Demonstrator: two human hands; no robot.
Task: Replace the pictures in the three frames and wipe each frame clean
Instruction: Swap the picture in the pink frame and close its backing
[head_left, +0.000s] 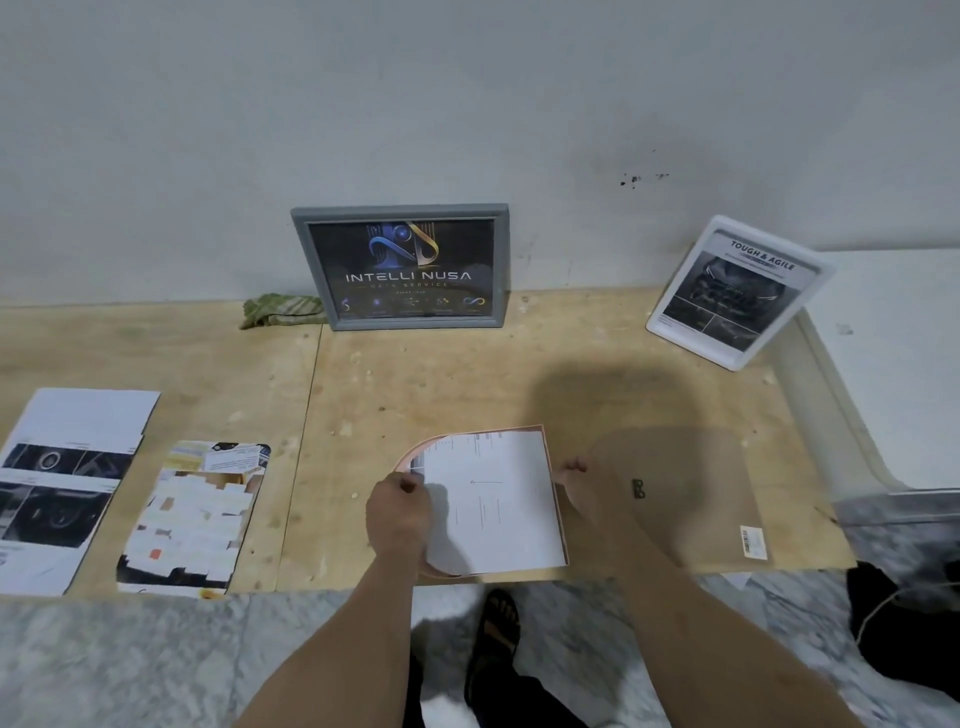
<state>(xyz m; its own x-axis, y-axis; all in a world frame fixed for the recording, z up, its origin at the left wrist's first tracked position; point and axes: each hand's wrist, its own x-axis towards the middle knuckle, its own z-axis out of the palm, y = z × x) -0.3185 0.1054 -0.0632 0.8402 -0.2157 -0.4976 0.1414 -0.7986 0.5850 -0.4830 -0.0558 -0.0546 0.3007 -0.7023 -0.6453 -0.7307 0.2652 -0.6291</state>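
The light plywood board (467, 384) ends at its near edge just below the hands, above the grey marble floor (130, 660), and has open room between the hands and the wall. A white paper sheet (493, 499) lies on a pink arch-shaped frame (415, 451) near that edge. The left hand (397, 514) pinches the sheet's left side with curled fingers. The right hand (576, 488) touches its right edge, fingers bent; I cannot tell if it grips. Beside it lies a brown cardboard backing (691, 493). A grey wooden frame (402, 266) and a white frame (740, 291) lean at the wall.
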